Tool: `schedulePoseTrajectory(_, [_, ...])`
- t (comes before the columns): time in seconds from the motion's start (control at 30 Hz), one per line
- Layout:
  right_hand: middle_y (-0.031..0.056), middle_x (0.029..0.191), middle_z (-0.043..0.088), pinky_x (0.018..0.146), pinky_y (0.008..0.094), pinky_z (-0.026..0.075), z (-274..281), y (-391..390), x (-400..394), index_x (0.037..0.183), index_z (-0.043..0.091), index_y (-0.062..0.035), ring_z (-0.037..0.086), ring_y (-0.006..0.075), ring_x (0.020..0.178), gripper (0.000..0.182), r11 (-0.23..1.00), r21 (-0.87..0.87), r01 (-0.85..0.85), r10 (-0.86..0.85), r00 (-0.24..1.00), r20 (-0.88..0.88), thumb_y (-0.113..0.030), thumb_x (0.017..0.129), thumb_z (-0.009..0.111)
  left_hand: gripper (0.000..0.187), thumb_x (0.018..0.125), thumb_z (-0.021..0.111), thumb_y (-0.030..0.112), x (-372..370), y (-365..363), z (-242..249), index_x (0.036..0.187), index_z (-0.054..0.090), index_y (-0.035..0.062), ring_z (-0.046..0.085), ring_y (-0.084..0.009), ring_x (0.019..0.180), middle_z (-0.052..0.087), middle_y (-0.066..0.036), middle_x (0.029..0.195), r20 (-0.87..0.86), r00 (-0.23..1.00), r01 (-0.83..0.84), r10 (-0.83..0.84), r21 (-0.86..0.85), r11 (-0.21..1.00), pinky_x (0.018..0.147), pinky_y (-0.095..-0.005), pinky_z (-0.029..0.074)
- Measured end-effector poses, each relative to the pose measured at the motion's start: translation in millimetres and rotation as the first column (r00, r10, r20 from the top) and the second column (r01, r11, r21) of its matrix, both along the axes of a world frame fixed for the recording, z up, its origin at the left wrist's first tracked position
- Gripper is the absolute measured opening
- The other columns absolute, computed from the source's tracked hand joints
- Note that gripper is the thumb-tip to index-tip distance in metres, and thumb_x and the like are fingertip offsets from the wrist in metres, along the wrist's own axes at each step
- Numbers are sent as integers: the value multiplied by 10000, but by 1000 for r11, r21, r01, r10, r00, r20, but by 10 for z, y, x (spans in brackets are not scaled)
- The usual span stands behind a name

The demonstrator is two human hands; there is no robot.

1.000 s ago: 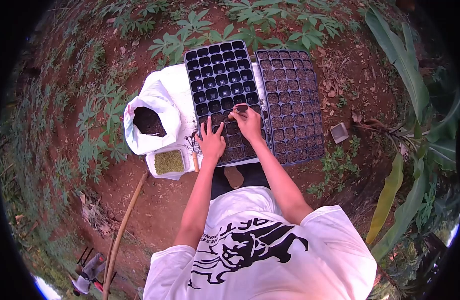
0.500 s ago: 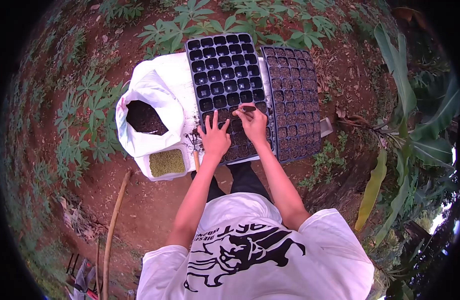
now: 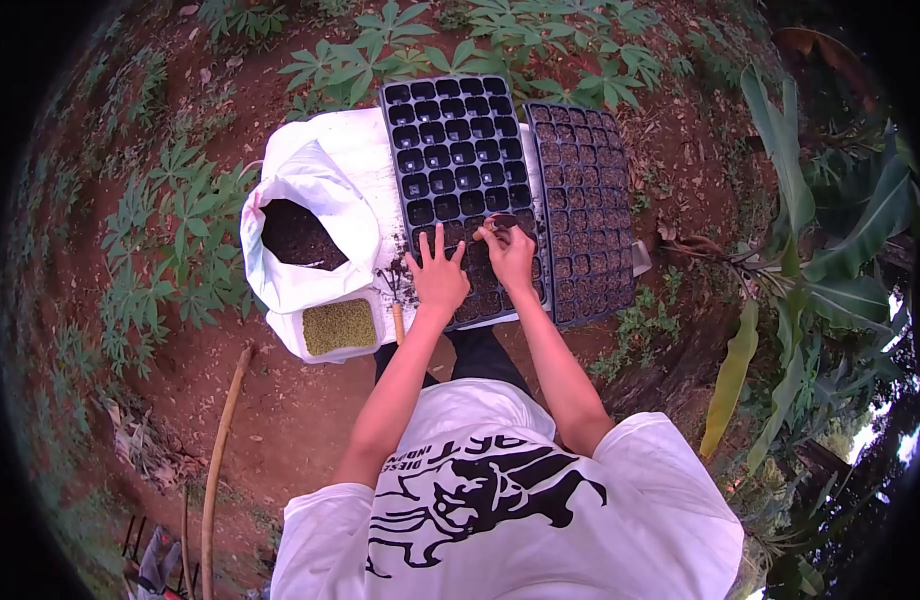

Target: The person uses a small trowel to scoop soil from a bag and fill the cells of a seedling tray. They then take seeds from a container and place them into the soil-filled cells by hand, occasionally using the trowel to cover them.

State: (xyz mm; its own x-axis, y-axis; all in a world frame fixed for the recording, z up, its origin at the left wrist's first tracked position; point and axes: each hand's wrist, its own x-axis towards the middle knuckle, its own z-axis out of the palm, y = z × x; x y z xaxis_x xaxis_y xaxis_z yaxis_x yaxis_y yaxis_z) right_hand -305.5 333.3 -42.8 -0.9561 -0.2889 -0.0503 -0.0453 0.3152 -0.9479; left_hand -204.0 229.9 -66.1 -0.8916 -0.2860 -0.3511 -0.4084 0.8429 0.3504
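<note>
A black seedling tray [image 3: 460,152] has empty cells in its far part and dark soil in its near cells. My left hand [image 3: 441,277] lies palm down on the soil-filled cells, fingers spread. Over the tray's right side, my right hand [image 3: 511,259] has its fingers pinched round a small dark object [image 3: 501,222] with a light brown tip, too small to identify. Against the right side stands a second tray [image 3: 585,200], its cells full of brown soil.
A white sack [image 3: 335,205] of dark soil stands at left, with a white container [image 3: 377,322] of green granules below it. A small fork with a wooden handle [image 3: 398,322] lies beside them. Leafy plants, a pole [image 3: 220,455] and a banana plant [image 3: 858,245] surround the spot.
The view has shifted slightly, so the sack and black tray appear a little further right. My right hand's pinched fingers have changed their angle slightly; my left hand remains spread on the tray.
</note>
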Motion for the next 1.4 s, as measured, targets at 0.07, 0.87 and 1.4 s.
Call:
schedulePoseTrajectory(0.07, [94,942,700,742,274,578,74,21,-11,1017,638,56,721,161,880,123,1000,30,0,0,1000,-6,37,902,677,551,853,645,295,-33,-16,24,1400,582,282,202,-367,1486,197,-99,1641,12,1000,18,-18,-17,1000,1124,-668,215])
schedulePoseTrajectory(0.87, [101,913,723,730,291,574,-432,114,-169,1074,633,-3,717,133,871,198,996,-87,-36,31,998,-58,-31,894,711,210,856,695,327,247,-180,263,963,755,156,558,-254,1165,631,-61,1213,-166,970,-161,177,101,982,1086,-658,230])
schedulePoseTrajectory(1.4, [231,926,690,758,475,521,207,406,-137,1231,551,-16,681,415,885,353,851,350,-391,434,900,-51,-258,980,606,221,863,784,184,1297,-226,821,828,715,-23,580,-114,497,636,-69,592,-157,515,-775,843,333,536,537,-291,468])
